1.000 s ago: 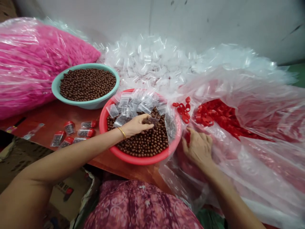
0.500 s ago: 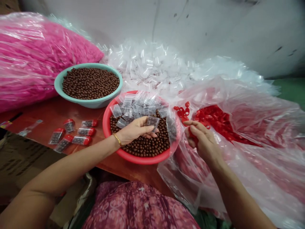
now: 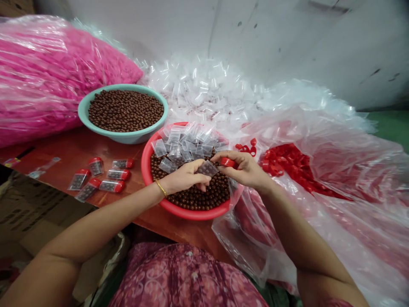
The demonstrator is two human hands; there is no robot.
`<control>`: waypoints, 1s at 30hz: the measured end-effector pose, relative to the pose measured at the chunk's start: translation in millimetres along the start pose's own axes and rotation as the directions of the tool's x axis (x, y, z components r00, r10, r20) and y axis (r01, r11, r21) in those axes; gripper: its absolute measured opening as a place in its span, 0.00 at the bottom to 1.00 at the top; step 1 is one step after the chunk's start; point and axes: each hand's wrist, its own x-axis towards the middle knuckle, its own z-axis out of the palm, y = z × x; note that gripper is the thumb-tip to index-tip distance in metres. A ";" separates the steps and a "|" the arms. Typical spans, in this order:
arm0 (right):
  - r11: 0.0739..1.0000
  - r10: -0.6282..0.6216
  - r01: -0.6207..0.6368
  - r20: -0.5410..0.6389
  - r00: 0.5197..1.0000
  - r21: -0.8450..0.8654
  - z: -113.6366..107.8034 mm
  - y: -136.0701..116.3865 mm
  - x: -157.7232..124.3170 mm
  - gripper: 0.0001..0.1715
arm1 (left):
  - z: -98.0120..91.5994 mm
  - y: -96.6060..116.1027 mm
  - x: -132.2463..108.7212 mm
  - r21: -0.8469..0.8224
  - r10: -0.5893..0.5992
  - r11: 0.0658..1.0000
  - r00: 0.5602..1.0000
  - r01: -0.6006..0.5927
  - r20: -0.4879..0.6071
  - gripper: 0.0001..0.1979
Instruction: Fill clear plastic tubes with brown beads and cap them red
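Observation:
My left hand (image 3: 187, 177) pinches a small clear plastic container (image 3: 207, 168) with dark balls inside, over the red basin (image 3: 182, 212). Just to its right, my right hand (image 3: 244, 168) holds a red cap (image 3: 228, 162) between thumb and fingers, close to the container's end. Whether cap and container touch, I cannot tell. Below both hands the basin is filled with brown chocolate balls (image 3: 198, 200). On top of these, toward the back, lie several clear containers (image 3: 175, 153).
Several red-capped filled containers (image 3: 119, 174) lie on the red-brown table (image 3: 140, 213) at left. Behind stands a light-blue basin (image 3: 123, 138) of brown balls. A pink-filled bag (image 3: 64, 72), a heap of clear containers (image 3: 204, 85) and an opened bag of red caps (image 3: 287, 157) surround them.
My right hand has moved left from beside the bag of red caps, bringing a red cap up to the container. The left hand still holds the container, now tilted differently.

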 end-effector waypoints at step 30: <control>0.988 -0.019 0.001 -0.118 0.993 -0.154 32.3 19.7 -17.2 0.22 | 2.8 -7.2 2.5 0.413 0.224 0.895 0.971 -0.169 -0.089 0.13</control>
